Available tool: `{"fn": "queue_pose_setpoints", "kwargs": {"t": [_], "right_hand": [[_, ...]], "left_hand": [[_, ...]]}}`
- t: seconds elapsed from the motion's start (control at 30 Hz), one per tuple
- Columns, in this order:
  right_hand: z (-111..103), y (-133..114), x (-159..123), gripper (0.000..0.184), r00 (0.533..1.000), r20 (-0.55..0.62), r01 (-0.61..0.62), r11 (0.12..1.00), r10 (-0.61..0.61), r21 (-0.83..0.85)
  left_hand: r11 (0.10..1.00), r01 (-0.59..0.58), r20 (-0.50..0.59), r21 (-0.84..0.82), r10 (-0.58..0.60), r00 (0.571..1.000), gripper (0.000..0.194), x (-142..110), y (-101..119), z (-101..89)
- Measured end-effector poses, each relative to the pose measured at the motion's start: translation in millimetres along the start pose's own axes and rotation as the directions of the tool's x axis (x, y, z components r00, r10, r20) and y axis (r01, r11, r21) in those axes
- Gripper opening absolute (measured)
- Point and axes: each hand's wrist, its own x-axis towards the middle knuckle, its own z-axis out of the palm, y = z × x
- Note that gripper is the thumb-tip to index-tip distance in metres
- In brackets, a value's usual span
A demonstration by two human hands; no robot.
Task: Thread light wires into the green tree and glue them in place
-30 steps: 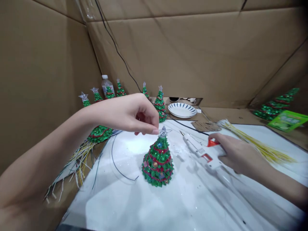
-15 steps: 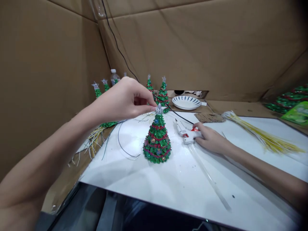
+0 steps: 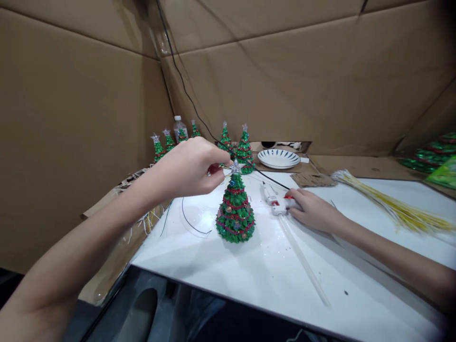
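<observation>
A small green Christmas tree (image 3: 235,211) with red garlands and coloured baubles stands on the white table (image 3: 270,270). On its tip sits a clear star (image 3: 235,166). My left hand (image 3: 192,166) pinches that star between thumb and forefinger. My right hand (image 3: 313,211) lies on the table to the right of the tree, fingers wrapped round the white hot glue gun (image 3: 274,199), which rests on the surface. A long clear glue stick (image 3: 302,259) trails from the gun's back toward me.
Several finished small trees (image 3: 244,149) stand at the back with a water bottle (image 3: 179,127) and a striped plate (image 3: 278,158). A yellow wire bundle (image 3: 392,206) lies to the right, a black cable (image 3: 192,223) loops left. Cardboard walls (image 3: 285,71) enclose the table.
The view pulled back and tilted, so the table's front edge shows. My right hand set the glue gun down flat on the table. My left hand stays on the star.
</observation>
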Motion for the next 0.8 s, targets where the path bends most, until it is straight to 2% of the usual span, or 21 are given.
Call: {"fn": "queue_pose_setpoints", "kwargs": {"t": [0.07, 0.17, 0.27, 0.37, 0.6, 0.7, 0.8], "right_hand": [[-0.2, -0.7, -1.8, 0.029, 1.000, -0.005, 0.001, 1.000, -0.002, -0.017], [0.3, 1.6, -5.3, 0.032, 0.999, -0.040, 0.018, 1.000, -0.018, -0.003], [-1.0, 7.8, -9.9, 0.034, 0.998, -0.069, 0.007, 1.000, -0.005, 0.025], [-6.0, 14.8, -16.8, 0.033, 0.995, -0.099, -0.027, 0.998, 0.033, 0.063], [-24.7, 31.7, -33.8, 0.034, 0.967, -0.220, -0.100, 0.984, 0.131, 0.145], [-32.9, 42.6, -34.0, 0.034, 0.949, -0.268, -0.117, 0.975, 0.167, 0.191], [-41.1, 52.2, -31.7, 0.037, 0.929, -0.317, -0.124, 0.967, 0.192, 0.222]], "left_hand": [[0.999, -0.014, -0.017, 0.034, 0.015, 1.000, 0.026, -4.9, -0.6, 3.5], [0.998, 0.039, -0.100, 0.040, -0.035, 0.994, 0.035, -11.8, -1.2, 11.1], [1.000, 0.028, -0.097, 0.005, -0.027, 0.995, 0.051, -15.6, -1.0, 18.1], [0.999, -0.004, -0.079, -0.044, 0.001, 0.997, 0.046, -16.6, 0.2, 22.9], [0.998, 0.019, -0.102, -0.061, -0.025, 0.994, 0.043, -15.6, 3.7, 27.1], [0.975, 0.064, -0.080, -0.214, -0.083, 0.993, 0.035, -10.4, 4.0, 24.6], [0.917, 0.158, -0.044, -0.366, -0.186, 0.981, 0.025, -3.9, 4.1, 23.1]]}}
